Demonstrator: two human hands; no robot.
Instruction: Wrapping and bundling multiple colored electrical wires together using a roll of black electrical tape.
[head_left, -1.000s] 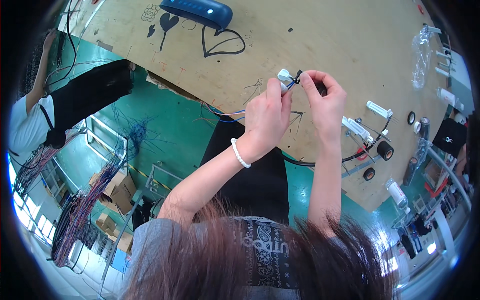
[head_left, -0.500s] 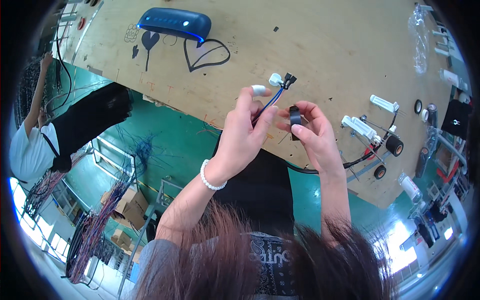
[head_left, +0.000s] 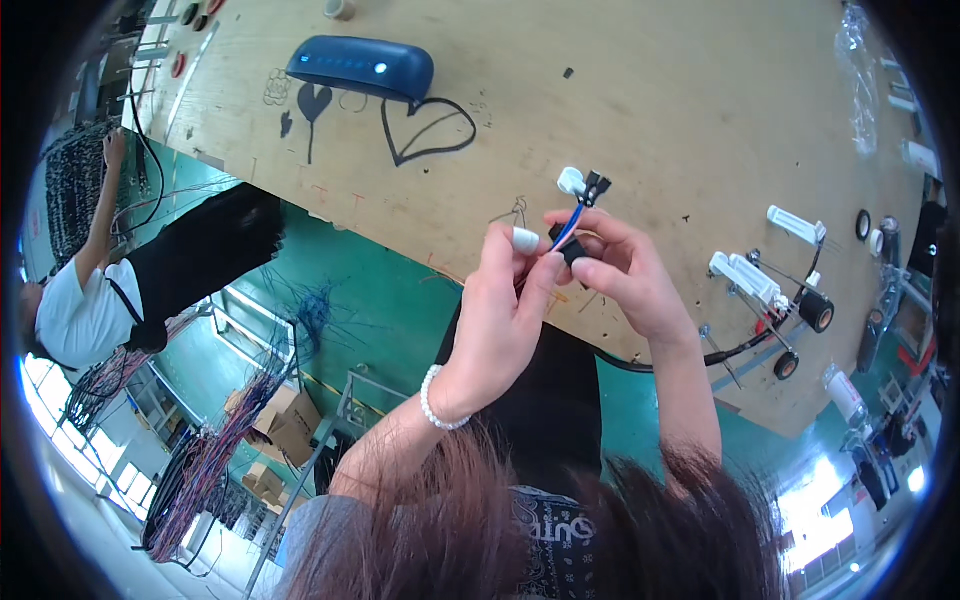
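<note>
My left hand (head_left: 495, 325) pinches a bundle of blue and pink wires (head_left: 570, 225) just beyond the table's front edge, thumb and forefinger closed on it. White wrapping covers one fingertip of that hand. Black connectors (head_left: 596, 188) and a white connector (head_left: 571, 181) stick up from the wires' far end. Close against the bundle, my right hand (head_left: 640, 285) grips a roll of black tape (head_left: 575, 250), partly hidden by the fingers. Whether tape is stuck to the wires, I cannot tell.
A dark blue speaker (head_left: 362, 68) stands at the far left of the wooden table (head_left: 620, 110). White clip fixtures (head_left: 745, 278) and a black cable (head_left: 640, 368) lie to the right. Another person (head_left: 90, 315) works at the left, beside hanging wire bundles (head_left: 215, 440).
My right hand has brought the black tape leftward against the wires, where a gap showed before. The whole view has shifted slightly, with the table lying lower and further right.
</note>
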